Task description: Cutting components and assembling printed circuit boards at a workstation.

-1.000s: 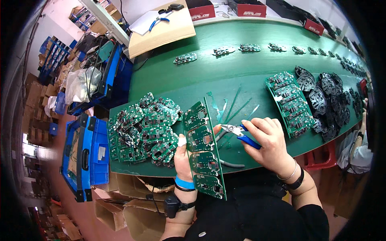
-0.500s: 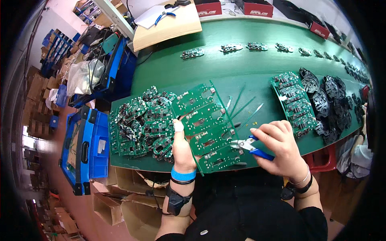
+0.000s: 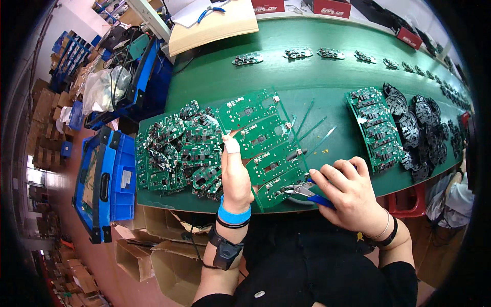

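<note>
My left hand [image 3: 236, 176], its thumb wrapped in white tape, grips the left edge of a green circuit board panel [image 3: 262, 162]. The panel is held tilted over the front of the table and is made up of several joined boards with small cut-outs. In my right hand [image 3: 350, 192] is a pair of side cutters [image 3: 321, 200] with blue handles. Their metal jaws lie against the panel's near right corner; whether they bite into it I cannot tell. Left of my left hand rises a pile of populated circuit boards [image 3: 171, 148].
Thin green offcut strips [image 3: 311, 128] lie beyond the panel. At right are another board panel [image 3: 375, 128] and a heap of black plastic parts [image 3: 422, 128]. A row of single boards [image 3: 298, 53] runs along the back. Blue crates [image 3: 123, 179] and cardboard boxes [image 3: 176, 266] stand left of the table.
The side cutters have moved left and slightly down, from beside the panel's right edge onto its near corner. The panel has turned a little in my left hand, showing its face differently.
</note>
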`<state>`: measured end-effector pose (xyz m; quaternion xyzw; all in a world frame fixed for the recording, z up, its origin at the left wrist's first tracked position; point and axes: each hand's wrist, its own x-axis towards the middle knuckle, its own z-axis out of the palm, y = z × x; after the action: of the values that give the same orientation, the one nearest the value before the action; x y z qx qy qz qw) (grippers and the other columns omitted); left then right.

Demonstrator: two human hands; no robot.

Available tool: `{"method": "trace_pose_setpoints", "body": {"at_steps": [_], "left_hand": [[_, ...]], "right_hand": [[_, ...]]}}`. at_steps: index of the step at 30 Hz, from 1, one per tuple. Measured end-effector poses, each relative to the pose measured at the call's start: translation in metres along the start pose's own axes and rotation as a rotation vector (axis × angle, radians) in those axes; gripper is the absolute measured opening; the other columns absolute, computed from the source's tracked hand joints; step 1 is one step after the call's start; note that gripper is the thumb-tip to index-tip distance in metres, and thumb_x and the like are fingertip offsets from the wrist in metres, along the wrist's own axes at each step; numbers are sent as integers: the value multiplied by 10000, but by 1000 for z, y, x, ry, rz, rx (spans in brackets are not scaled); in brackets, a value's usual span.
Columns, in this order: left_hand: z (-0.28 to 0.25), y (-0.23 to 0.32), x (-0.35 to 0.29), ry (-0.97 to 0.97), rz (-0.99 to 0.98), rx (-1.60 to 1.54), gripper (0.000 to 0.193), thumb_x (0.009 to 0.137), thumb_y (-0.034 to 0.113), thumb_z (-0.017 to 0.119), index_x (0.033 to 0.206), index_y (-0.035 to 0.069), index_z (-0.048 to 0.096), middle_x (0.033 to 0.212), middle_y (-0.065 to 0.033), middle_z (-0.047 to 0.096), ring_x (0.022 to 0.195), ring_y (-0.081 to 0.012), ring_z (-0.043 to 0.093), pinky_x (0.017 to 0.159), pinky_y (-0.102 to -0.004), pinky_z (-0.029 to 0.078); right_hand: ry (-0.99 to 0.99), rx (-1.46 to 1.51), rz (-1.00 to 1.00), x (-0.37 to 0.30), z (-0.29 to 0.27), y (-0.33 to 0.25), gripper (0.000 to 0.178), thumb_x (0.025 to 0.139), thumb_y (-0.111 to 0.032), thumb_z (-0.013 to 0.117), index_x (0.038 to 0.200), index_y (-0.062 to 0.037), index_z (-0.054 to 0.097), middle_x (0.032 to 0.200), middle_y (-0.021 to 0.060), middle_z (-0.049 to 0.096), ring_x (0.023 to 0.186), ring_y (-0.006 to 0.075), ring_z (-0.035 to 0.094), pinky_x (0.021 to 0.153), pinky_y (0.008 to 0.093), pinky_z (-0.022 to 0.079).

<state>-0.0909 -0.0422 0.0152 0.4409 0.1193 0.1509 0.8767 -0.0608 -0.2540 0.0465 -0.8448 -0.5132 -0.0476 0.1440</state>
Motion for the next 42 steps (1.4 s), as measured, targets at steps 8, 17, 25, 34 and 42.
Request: {"method": "trace_pose_setpoints", "body": {"at_steps": [8, 17, 25, 34, 42], "left_hand": [[3, 1, 0, -17, 6, 8, 505, 965, 435, 253, 1222, 34, 419, 1142, -145, 538, 984, -261, 579, 818, -396, 512], [-1, 3, 2, -3, -19, 32, 532, 954, 464, 263, 1241, 39, 404, 1187, -170, 512, 1014, -306, 566, 834, -458, 505], [-3, 6, 1, 7, -29, -48, 492, 973, 410, 221, 1247, 41, 396, 1152, -152, 536, 969, -272, 598, 789, -417, 539], [-28, -5, -12, -236, -436, -648, 605, 945, 483, 216, 1360, 50, 292, 1363, -266, 310, 998, -356, 575, 756, -458, 541], [-31, -25, -14, -309, -476, -846, 626, 941, 487, 215, 1387, 49, 240, 1408, -242, 245, 1030, -307, 561, 761, -470, 530]], "right_hand": [[1, -65, -7, 0, 0, -2, 619, 560, -233, 717, 1117, -33, 537, 1021, 64, 505, 890, 232, 474, 785, 401, 342], [48, -44, -23, 1, 4, 0, 594, 567, -212, 708, 1113, -40, 552, 1008, 53, 515, 815, 203, 465, 729, 372, 343], [55, 39, -38, -4, 14, 5, 578, 566, -213, 712, 1101, -51, 565, 974, 46, 529, 774, 195, 477, 703, 350, 353], [427, 187, 228, 3, 26, 22, 424, 616, -136, 692, 1020, -44, 600, 903, 76, 559, 755, 230, 512, 659, 341, 374], [367, 66, 241, 8, 42, 21, 474, 615, -182, 679, 1061, -55, 580, 930, 62, 542, 820, 227, 504, 732, 363, 359]]}}
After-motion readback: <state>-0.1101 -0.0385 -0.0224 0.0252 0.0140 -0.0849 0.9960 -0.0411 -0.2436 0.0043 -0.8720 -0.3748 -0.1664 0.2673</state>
